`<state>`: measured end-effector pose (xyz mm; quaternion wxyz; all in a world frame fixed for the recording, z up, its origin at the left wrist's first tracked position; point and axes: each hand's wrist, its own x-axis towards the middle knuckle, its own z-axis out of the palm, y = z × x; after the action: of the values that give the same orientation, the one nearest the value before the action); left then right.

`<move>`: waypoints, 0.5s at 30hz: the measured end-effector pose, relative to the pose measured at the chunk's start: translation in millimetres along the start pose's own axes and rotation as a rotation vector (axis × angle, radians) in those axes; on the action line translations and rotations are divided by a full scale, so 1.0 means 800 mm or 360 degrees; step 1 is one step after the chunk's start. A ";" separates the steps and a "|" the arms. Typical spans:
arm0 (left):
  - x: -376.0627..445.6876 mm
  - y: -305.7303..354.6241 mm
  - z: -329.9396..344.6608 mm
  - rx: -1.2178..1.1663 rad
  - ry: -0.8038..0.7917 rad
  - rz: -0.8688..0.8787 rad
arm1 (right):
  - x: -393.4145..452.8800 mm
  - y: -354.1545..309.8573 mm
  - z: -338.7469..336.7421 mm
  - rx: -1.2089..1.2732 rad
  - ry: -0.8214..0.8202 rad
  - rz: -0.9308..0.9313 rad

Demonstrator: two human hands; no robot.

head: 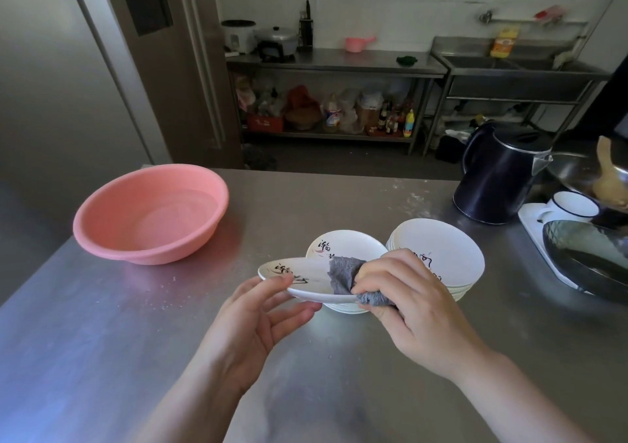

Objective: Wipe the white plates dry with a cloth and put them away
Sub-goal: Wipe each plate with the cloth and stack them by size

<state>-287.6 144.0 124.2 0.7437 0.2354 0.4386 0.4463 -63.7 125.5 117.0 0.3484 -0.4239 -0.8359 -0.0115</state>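
The brushed stainless-steel worktop (142,334) stretched out in front of me, with everything I was handling set toward its far middle. On its left sat the round pink plastic basin (149,213), upright and well apart from the plates. At the right edge stood the dark blue electric kettle (492,184), and beside it a white tray (533,218) held a white mug with a dark rim (571,206) and a dark pan (588,255).

Just left of the kettle rested the taller stack of white round plates with black brush lettering (445,249), and touching its left side was the shorter stack of the same white plates (346,247), partly hidden behind what I held.

Above that shorter stack I held 1 white lettered plate (295,278) tilted, its face turned up and away from me. My left hand (251,323) pinched its near rim, thumb on top and the other fingers spread underneath. My right hand (418,306) was curled round the crumpled grey cloth (346,278), gripping it and pressing it against the plate's right side, with part of the cloth folded over the rim and hanging below my fingers.
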 end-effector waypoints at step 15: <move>0.025 -0.043 -0.004 0.0041 0.0095 0.0194 | -0.018 0.024 -0.001 0.0814 0.0743 0.1215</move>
<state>-270.0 144.7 88.2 0.6987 0.2578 0.4512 0.4917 -43.4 127.5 103.6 0.5976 -0.5862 -0.4977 0.2269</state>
